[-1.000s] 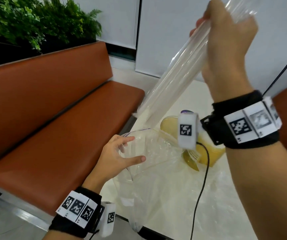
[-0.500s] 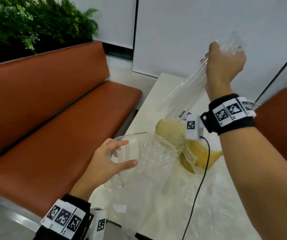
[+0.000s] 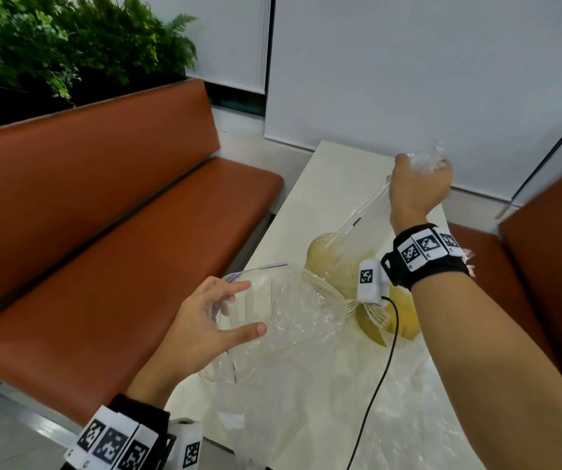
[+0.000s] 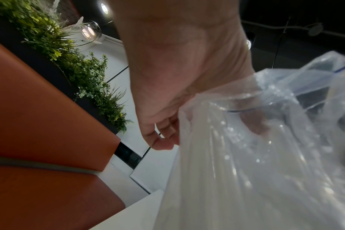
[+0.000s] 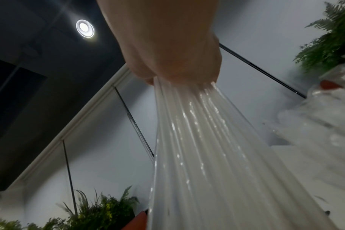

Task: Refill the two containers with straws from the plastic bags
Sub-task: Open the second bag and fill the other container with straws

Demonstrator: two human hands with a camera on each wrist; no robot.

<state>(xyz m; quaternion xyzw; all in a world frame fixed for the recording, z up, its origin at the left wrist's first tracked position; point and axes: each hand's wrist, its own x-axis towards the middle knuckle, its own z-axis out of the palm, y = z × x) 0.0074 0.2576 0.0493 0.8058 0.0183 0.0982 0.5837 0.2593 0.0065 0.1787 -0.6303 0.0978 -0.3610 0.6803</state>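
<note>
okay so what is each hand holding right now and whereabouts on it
The right hand grips a bundle of clear straws at its top end. The left hand holds the open plastic bag at its mouth rim.

The head view is evenly and softly lit, with pale walls and table bright and only faint shadows; straight lines bow toward its edges. In both wrist views a round ceiling lamp glares against a dark ceiling, the near skin is dim and soft, and small highlights sparkle on the clear plastic bag and the straws. The outer parts of the right wrist view are smeared and stretched.
</note>
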